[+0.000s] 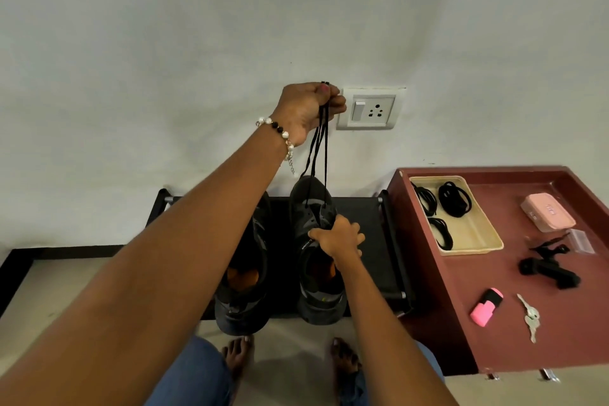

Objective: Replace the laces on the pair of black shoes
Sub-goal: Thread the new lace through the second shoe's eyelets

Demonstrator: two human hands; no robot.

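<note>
1. Left shoe (244,260) on the black rack (372,217), eyelets hidden by the arm.
2. Left hand (308,109), fingers pinching the black lace (321,155) pulled taut upward.
3. Right hand (339,237), fingers curled round the right shoe (313,208); lace only in the lowest eyelets.
4. Coiled laces (454,199) waiting in the tray (481,237) on the counter (494,333); most work left.

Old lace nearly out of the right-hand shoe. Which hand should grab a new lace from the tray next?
Probably right. The right hand only steadies the shoe, and the beige tray of coiled laces lies on its side. The left hand is raised, gripping the old lace.
</note>
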